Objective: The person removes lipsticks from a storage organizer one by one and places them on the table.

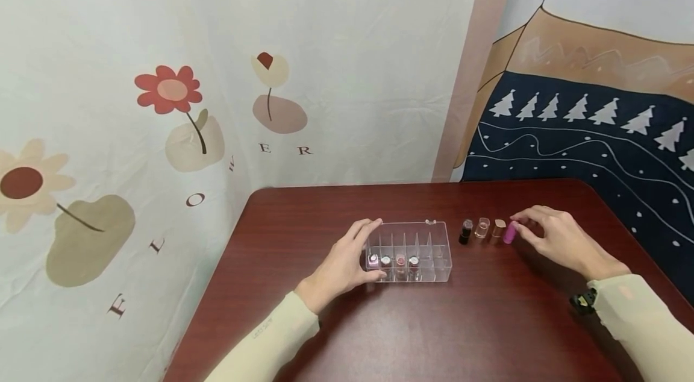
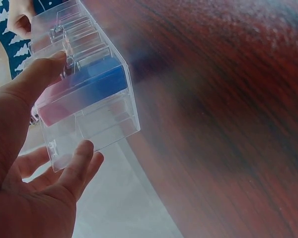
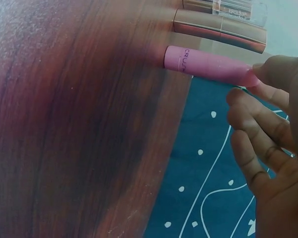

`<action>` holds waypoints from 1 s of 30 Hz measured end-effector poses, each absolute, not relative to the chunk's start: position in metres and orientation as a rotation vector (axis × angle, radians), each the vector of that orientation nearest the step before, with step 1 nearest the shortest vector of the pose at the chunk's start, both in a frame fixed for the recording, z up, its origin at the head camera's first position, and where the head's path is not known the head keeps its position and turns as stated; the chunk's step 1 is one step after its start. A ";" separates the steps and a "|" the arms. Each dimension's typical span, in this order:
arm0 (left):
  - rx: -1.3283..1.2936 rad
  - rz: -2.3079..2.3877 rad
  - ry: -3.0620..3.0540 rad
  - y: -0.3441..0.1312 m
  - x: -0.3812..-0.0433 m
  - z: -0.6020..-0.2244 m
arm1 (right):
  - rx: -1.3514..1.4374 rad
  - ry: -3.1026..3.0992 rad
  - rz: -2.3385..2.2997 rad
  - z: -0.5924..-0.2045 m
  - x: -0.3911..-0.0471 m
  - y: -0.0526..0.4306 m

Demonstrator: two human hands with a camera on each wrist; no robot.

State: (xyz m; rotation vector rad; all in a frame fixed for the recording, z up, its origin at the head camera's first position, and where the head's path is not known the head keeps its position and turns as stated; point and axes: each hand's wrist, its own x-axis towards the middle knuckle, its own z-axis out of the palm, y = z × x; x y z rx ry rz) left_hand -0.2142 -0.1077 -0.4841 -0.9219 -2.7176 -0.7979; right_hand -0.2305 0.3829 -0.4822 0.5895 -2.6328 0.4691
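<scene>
My left hand (image 1: 344,255) grips the left end of a clear compartment organizer (image 1: 441,272), thumb along the near side and fingers at the back. Several small tubes stand in its front compartments; the leftmost is a pink one (image 1: 373,261), which shows pink and blue in the left wrist view. Off to the right, my right hand (image 1: 564,243) pinches the top of a pink lipstick tube (image 3: 206,65) between thumb and index finger. The tube is upright with its base at the tabletop; whether it touches is unclear. The other right fingers are bent loosely below the thumb in the right wrist view.
Left of the pink tube stand a brown lipstick (image 1: 498,229), a clear-capped one (image 1: 482,228) and a black one (image 1: 465,232), in a row. All are on a dark red-brown table (image 1: 423,334). Printed cloths (image 1: 358,68) hang behind its back edge.
</scene>
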 end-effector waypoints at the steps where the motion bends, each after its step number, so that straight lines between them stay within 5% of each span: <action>1: -0.922 -0.797 -2.716 -0.108 -0.214 -0.484 | 0.591 -2.633 0.468 -0.482 -0.231 0.383; 14: -0.913 -0.804 -2.728 -0.107 -0.213 -0.482 | 0.584 -2.597 0.478 -0.473 -0.225 0.372; 30: -0.923 -0.788 -2.731 -0.108 -0.213 -0.482 | 0.915 -2.383 0.458 -0.450 -0.215 0.295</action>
